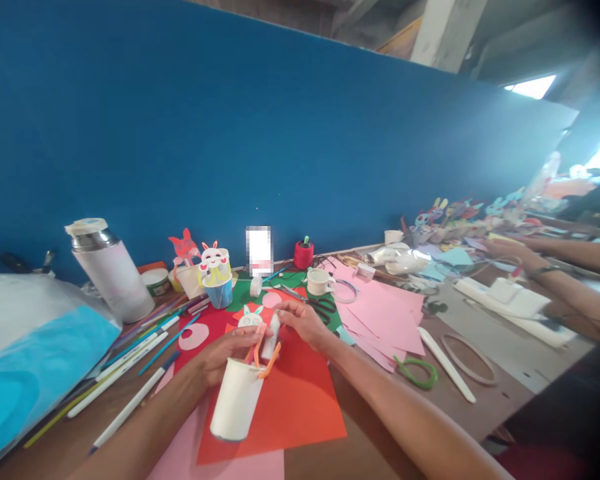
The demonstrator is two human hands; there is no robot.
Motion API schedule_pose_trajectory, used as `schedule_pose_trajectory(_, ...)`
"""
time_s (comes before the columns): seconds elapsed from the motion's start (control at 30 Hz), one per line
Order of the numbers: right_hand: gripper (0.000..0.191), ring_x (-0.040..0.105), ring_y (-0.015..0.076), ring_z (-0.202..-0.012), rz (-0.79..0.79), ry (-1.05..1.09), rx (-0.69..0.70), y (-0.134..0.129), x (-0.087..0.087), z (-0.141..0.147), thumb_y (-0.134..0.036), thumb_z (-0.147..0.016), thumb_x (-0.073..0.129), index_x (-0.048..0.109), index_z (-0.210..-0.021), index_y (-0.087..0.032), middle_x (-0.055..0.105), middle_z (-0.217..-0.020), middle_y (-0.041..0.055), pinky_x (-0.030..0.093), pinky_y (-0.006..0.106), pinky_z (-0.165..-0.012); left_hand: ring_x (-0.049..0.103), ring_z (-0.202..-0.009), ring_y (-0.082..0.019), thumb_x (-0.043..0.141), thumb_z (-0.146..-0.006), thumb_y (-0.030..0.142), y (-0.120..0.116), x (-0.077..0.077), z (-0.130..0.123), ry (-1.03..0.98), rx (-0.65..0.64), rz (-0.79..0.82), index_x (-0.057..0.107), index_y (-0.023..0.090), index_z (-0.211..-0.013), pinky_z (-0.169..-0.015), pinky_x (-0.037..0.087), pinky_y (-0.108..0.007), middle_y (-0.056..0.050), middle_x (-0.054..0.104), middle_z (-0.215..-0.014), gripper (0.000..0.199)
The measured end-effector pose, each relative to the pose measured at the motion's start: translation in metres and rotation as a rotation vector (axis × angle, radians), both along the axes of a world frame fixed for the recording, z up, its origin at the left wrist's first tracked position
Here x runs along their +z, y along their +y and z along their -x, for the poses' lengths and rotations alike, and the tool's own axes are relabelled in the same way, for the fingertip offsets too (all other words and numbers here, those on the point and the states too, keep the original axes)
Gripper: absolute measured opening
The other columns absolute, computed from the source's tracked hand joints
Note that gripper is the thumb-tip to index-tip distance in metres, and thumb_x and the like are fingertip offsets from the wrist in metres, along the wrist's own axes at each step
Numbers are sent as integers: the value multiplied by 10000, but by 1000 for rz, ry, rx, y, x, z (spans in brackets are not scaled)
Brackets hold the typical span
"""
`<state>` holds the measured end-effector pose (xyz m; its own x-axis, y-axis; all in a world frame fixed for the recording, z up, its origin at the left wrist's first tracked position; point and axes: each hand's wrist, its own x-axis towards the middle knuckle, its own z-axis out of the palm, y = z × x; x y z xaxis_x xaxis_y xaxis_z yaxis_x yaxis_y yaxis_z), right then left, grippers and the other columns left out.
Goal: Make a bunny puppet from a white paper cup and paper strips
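Note:
My left hand (230, 350) is closed at the rim of a white paper cup (237, 400), its fingers on pink and orange strips. The cup is tilted above a red paper sheet (305, 407). Orange strips (270, 363) stick out of the cup's mouth. My right hand (300, 323) pinches a small white tube (271, 337) just beside the strips. Behind the hands lies a white paper bunny face (251, 320) with blue ears. How firmly the left fingers grip the cup is partly hidden.
Markers (125, 360) and a flask (110, 273) are at the left. Decorated cups (217, 290) stand near the blue wall. Black scissors (323, 307), pink sheets (385, 313) and green tape (420, 373) lie to the right. Another person's arms (560, 267) reach in at far right.

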<state>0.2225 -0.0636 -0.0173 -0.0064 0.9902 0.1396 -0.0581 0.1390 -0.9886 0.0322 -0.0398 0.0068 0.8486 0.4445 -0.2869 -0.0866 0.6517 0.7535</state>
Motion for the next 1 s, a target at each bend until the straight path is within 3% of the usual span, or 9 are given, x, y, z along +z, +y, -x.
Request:
schedule_pose_trajectory(0.17, 242, 515, 109, -607, -58, -270, -242, 8, -2, -19, -329, -766, 491, 622, -880, -160, 586, -683, -2, 396, 223, -579, 631, -826, -239, 581, -743, 199, 3, 4, 3, 42, 115, -2, 582, 127, -890, -664, 493, -330, -120, 642, -944, 163)
schedule_pose_trajectory(0.37, 269, 570, 153, -757, -149, -821, -369, 4, -3, -32, -305, -833, 395, 632, -914, -208, 643, -839, 25, 395, 240, -676, 643, -684, -196, 602, -728, 232, 8, 8, 3, 153, 267, -54, 565, 114, -947, -600, 502, -302, -119, 657, -855, 251)
schedule_pose_trajectory(0.5, 276, 551, 158, -865, -205, -1046, -438, 1, -5, -29, -298, -852, 385, 618, -980, -226, 617, -919, 40, 376, 240, -755, 632, -635, -177, 591, -724, 192, 7, 9, 2, 126, 246, -135, 579, 108, -926, -542, 483, -265, -102, 662, -814, 220)
schedule_pose_trajectory(0.63, 273, 533, 145, -854, -240, -1176, -430, 3, 0, -26, -302, -867, 378, 632, -940, -231, 604, -899, 35, 359, 230, -747, 616, -595, -153, 599, -705, 147, 8, 8, 4, 79, 242, -193, 579, 120, -978, -539, 473, -254, -79, 666, -793, 275)
schedule_pose_trajectory(0.8, 283, 539, 152, -810, -202, -1390, -290, 15, 22, -26, -288, -861, 383, 653, -807, -224, 622, -841, 30, 327, 245, -679, 617, -599, -156, 605, -709, 168, 10, 11, 6, 65, 243, -222, 572, 139, -1022, -518, 452, -239, -79, 666, -802, 316)
schedule_pose_trajectory(0.9, 253, 546, 165, -816, -172, -1443, -259, 27, 32, -21, -272, -838, 411, 658, -794, -236, 633, -831, 28, 318, 260, -680, 614, -593, -155, 596, -718, 170, 12, 16, 9, 34, 251, -247, 589, 132, -954, -530, 460, -244, -73, 660, -782, 239)
schedule_pose_trajectory(1.0, 250, 550, 164, -791, -159, -1436, -285, 39, 31, -11, -256, -832, 408, 655, -798, -232, 636, -827, 31, 318, 258, -658, 614, -575, -155, 582, -723, 163, 16, 21, 14, 21, 296, -244, 593, 122, -848, -538, 473, -253, -68, 657, -739, 132)
